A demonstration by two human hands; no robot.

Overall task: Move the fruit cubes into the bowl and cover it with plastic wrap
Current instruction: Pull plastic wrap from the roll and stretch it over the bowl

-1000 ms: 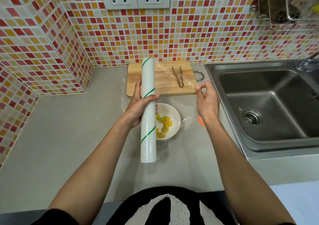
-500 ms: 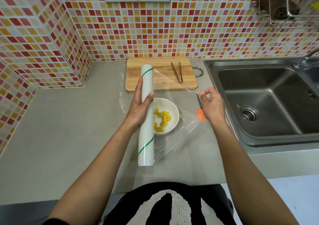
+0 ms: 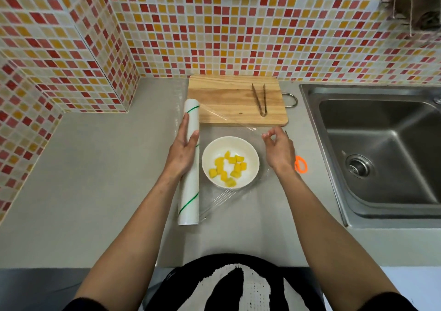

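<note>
A white bowl (image 3: pixel 250 150) sits on the grey counter and holds several yellow fruit cubes (image 3: pixel 228 168). Just left of it lies a white roll of plastic wrap (image 3: pixel 189 191) with green stripes, and my left hand (image 3: pixel 182 152) is closed around its upper half. A clear sheet of plastic wrap (image 3: pixel 238 129) stretches from the roll over the bowl. My right hand (image 3: pixel 278 150) pinches the sheet's far right corner, just right of the bowl.
A wooden cutting board (image 3: pixel 229 98) with metal tongs (image 3: pixel 260 99) lies behind the bowl against the tiled wall. Orange-handled scissors (image 3: pixel 300 164) rest between my right hand and the steel sink (image 3: pixel 381 148). Tiled walls close in the left corner.
Both hands have come down towards the counter. The roll now lies left of the bowl, and the stretched sheet has dropped from over the board to over the bowl.
</note>
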